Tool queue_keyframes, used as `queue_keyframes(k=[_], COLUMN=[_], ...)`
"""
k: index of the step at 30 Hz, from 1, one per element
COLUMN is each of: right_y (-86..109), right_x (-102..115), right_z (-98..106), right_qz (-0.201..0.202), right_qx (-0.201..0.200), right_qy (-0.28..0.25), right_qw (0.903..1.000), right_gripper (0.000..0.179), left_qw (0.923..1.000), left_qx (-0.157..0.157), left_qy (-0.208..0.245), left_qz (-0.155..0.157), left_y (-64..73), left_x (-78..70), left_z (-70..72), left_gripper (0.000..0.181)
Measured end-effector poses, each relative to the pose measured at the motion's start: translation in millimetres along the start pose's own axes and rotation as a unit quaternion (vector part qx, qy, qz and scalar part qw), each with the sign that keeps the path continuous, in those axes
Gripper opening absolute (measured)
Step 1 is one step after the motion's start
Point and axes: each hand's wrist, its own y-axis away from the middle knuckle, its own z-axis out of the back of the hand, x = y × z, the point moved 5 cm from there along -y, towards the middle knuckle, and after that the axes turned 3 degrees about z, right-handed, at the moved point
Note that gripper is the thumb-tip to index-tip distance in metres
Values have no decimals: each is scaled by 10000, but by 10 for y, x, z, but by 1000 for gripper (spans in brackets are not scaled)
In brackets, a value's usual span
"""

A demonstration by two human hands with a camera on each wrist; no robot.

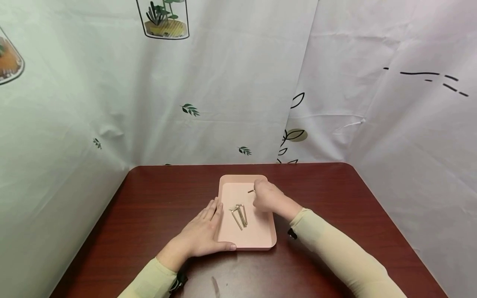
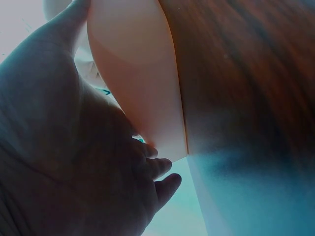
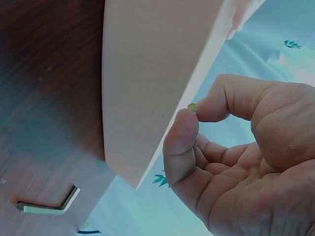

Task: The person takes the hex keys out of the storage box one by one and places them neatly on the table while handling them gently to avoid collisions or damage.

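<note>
A shallow pink tray stands on the table, with several brass-toned hex keys grouped inside it. My left hand rests against the tray's near left corner, fingers along the left side and thumb along the front edge. Over the tray's far right part, my right hand pinches a hex key between thumb and index finger. Only the hexagonal end of that held hex key shows in the right wrist view. Another hex key lies on the table outside the tray there; I cannot make it out in the head view.
Under everything is a dark red-brown wooden table with rounded far corners. White printed curtains hang behind the table and along both sides. A pale streak shows on the tabletop near the front.
</note>
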Motion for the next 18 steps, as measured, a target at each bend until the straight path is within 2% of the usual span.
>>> queue_keyframes(k=[8,18], right_y=[49,76], right_x=[-66,-190], right_z=[77,120], right_qz=[-25,-51], right_qx=[-147,-137], right_qy=[-246,-203], right_qw=[9996,9997], right_gripper=[31,28], left_qw=[10000,10000], left_qx=[-5,4], left_qy=[43,43], left_qz=[11,6], left_y=[0,12], left_x=[5,-1], left_z=[4,6], left_gripper=[140,140])
